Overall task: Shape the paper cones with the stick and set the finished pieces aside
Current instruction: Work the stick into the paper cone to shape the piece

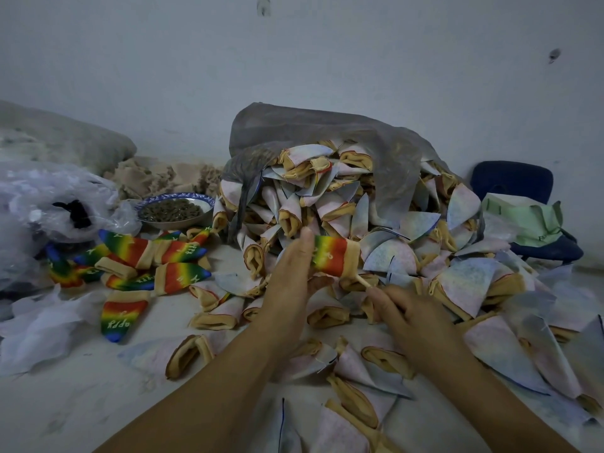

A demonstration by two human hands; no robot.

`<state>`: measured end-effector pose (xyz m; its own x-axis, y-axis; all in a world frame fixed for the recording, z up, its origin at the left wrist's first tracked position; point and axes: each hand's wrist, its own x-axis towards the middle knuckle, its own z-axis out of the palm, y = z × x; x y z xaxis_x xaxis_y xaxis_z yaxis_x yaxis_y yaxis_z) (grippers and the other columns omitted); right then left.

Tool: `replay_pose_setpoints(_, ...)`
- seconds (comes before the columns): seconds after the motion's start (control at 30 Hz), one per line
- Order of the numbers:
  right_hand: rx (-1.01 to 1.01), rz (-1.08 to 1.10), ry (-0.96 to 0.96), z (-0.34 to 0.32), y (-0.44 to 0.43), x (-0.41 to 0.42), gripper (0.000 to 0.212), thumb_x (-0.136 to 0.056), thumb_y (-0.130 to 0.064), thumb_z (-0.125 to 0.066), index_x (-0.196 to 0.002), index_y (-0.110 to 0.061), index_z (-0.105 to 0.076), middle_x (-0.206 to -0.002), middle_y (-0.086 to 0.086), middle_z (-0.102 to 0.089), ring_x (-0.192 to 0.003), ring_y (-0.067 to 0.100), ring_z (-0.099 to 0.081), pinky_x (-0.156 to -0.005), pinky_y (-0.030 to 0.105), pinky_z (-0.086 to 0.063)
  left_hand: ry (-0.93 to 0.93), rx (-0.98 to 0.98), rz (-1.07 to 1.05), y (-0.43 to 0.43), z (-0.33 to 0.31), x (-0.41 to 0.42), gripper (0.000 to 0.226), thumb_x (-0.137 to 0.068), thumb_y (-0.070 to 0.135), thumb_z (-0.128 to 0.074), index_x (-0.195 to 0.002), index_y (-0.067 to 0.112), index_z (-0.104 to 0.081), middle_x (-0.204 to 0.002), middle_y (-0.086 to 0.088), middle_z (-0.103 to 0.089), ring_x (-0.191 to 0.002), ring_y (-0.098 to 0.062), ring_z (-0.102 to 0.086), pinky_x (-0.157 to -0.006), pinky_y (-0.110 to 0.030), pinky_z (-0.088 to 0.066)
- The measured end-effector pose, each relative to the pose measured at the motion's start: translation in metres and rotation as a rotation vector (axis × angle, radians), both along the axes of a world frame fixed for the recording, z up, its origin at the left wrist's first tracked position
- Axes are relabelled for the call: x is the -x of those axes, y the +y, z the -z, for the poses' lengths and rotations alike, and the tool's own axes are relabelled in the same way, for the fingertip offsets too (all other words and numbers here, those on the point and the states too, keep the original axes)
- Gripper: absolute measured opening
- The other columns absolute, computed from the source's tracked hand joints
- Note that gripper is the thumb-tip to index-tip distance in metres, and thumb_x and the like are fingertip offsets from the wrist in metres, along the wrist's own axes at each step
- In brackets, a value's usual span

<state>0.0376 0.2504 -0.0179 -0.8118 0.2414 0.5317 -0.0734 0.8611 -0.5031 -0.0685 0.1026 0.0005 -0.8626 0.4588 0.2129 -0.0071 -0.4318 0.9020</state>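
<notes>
a bare pale wall behind, and the white table [81, 403] is swamped by the heap of unshaped cones [327, 197]. your left hand [294, 273] grips the rainbow cone [331, 256] between fingers and thumb, just above the heap. your right hand [405, 312] pinches the stick [363, 283], its tip inside the cone's open end. push too hard and the point could tear (paper gives easily) — a slack grip could let the cone slide off. finished pieces [147, 263] lie to your left.
</notes>
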Motion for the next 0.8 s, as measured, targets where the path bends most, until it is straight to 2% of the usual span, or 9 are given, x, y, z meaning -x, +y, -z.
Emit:
replay_pose_setpoints(0.13,-0.015,0.022,-0.003,0.000,0.003,0.000,0.034,-0.083,-0.064,-0.029,-0.063,-0.042,-0.045,-0.055,-0.001,-0.054,-0.052,0.011,-0.052,-0.053,0.038,-0.045,0.037,0.041,0.014,0.002,0.005,0.000,0.037,-0.077,0.064,-0.070,-0.096,0.031,-0.073,-0.105,-0.005,-0.070,-0.099,-0.019,-0.068,-0.082,-0.027,-0.055)
replay_pose_setpoints(0.2,-0.019,0.033,-0.009,0.000,0.004,0.000,0.037,-0.083,-0.064,-0.029,-0.063,-0.039,-0.046,-0.055,0.000,-0.054,-0.052,0.011,-0.052,-0.053,0.041,-0.046,0.027,0.037,0.019,0.002,0.006,0.001,0.038,-0.076,0.057,-0.069,-0.099,0.027,-0.072,-0.105,-0.006,-0.071,-0.101,-0.021,-0.068,-0.085,-0.028,-0.054)
replay_pose_setpoints(0.33,-0.032,0.061,-0.006,0.000,0.006,-0.002,0.048,-0.082,-0.064,-0.029,-0.065,-0.026,-0.052,-0.055,0.001,-0.052,-0.052,0.014,-0.051,-0.054,0.041,-0.045,0.064,0.071,0.078,0.000,0.006,0.006,0.047,-0.072,0.055,-0.064,-0.098,0.017,-0.070,-0.087,0.003,-0.075,-0.083,-0.006,-0.070,-0.072,-0.014,-0.051)
replay_pose_setpoints(0.43,-0.096,0.076,-0.036,-0.004,0.008,-0.003,0.043,-0.078,-0.068,-0.028,-0.058,-0.031,-0.039,-0.050,-0.003,-0.042,-0.048,0.011,-0.044,-0.047,0.031,-0.034,0.102,0.106,0.088,-0.002,0.006,0.007,0.039,-0.071,0.053,-0.064,-0.086,0.018,-0.070,-0.064,0.012,-0.066,-0.058,0.003,-0.060,-0.056,-0.010,-0.044)
replay_pose_setpoints(0.5,-0.150,0.090,-0.037,-0.007,0.009,-0.004,0.040,-0.078,-0.067,-0.027,-0.058,-0.034,-0.033,-0.049,-0.006,-0.039,-0.047,0.009,-0.042,-0.045,0.025,-0.029,0.108,0.127,0.063,-0.002,0.005,0.009,0.042,-0.066,0.057,-0.064,-0.083,0.019,-0.069,-0.060,0.013,-0.064,-0.054,0.003,-0.056,-0.055,-0.011,-0.042)
replay_pose_setpoints(0.6,-0.170,0.110,-0.035,-0.007,0.006,-0.004,0.035,-0.083,-0.063,-0.025,-0.060,-0.038,-0.031,-0.049,-0.007,-0.038,-0.048,0.009,-0.041,-0.045,0.027,-0.029,0.178,0.200,-0.065,0.000,0.004,0.007,0.045,-0.066,0.066,-0.057,-0.071,0.022,-0.067,-0.049,0.012,-0.056,-0.048,0.002,-0.050,-0.049,-0.011,-0.039)
replay_pose_setpoints(0.7,0.021,0.075,-0.012,-0.003,-0.004,-0.003,0.038,-0.080,-0.065,-0.028,-0.059,-0.037,-0.042,-0.051,-0.002,-0.047,-0.049,0.011,-0.046,-0.050,0.030,-0.038,0.254,0.229,-0.187,0.005,0.009,-0.002,0.051,-0.075,0.074,-0.043,-0.056,0.032,-0.064,-0.046,0.010,-0.054,-0.046,0.001,-0.048,-0.048,-0.011,-0.039)
replay_pose_setpoints(0.8,0.266,0.011,-0.026,0.001,-0.013,0.000,0.047,-0.075,-0.067,-0.034,-0.057,-0.028,-0.051,-0.056,0.000,-0.052,-0.048,0.004,-0.046,-0.051,0.017,-0.038,0.224,0.143,-0.180,0.010,0.010,-0.008,0.060,-0.079,0.080,-0.038,-0.059,0.029,-0.064,-0.056,0.008,-0.059,-0.058,-0.004,-0.054,-0.063,-0.017,-0.045)
